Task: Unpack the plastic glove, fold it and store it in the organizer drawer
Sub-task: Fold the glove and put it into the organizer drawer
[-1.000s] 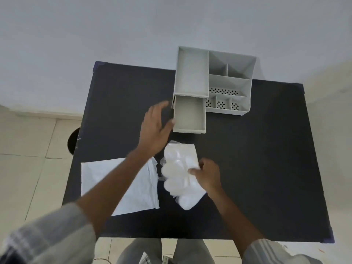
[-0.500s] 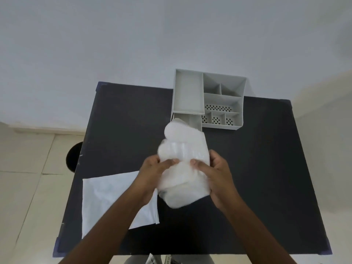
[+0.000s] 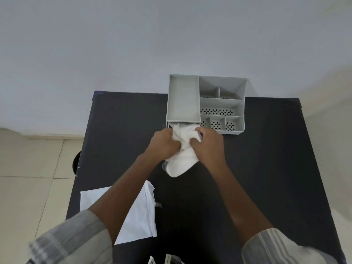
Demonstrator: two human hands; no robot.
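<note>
The folded white plastic glove is bunched between both hands at the mouth of the organizer's pulled-out drawer. Its far end lies inside the drawer and its near end hangs out over the table. My left hand grips the glove's left side and my right hand grips its right side. Both hands cover most of the drawer. The grey organizer stands at the table's far edge.
A flat white wrapper lies on the black table at the near left, partly under my left forearm. A small dark scrap sits by its right edge. The wall is close behind the organizer. Tiled floor lies to the left.
Both hands have carried the glove away from me, from above the table's middle to the open drawer, and its far end has gone in.
</note>
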